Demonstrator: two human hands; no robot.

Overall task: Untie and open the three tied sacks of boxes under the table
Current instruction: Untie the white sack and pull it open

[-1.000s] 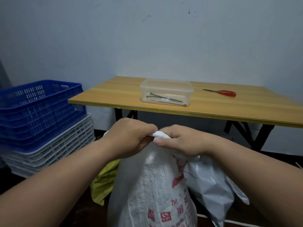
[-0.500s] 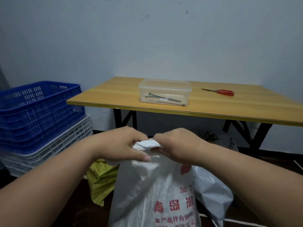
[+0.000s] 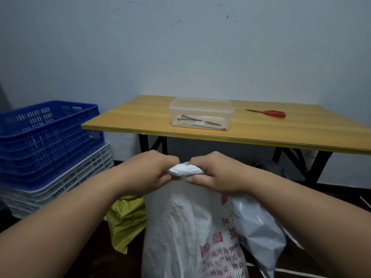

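Knot (image 3: 185,169) of the white woven sack (image 3: 180,227) is gripped from both sides: left hand (image 3: 149,171) and right hand (image 3: 217,174) each clench one end. Compared with 0.5 s ago, the hands sit slightly further apart, with the bunched neck stretched between them. Sack stands on the floor in front of the table (image 3: 301,135), between a yellow-green sack (image 3: 126,219) and a grey sack (image 3: 259,227). Red printed characters on the white sack are not readable.
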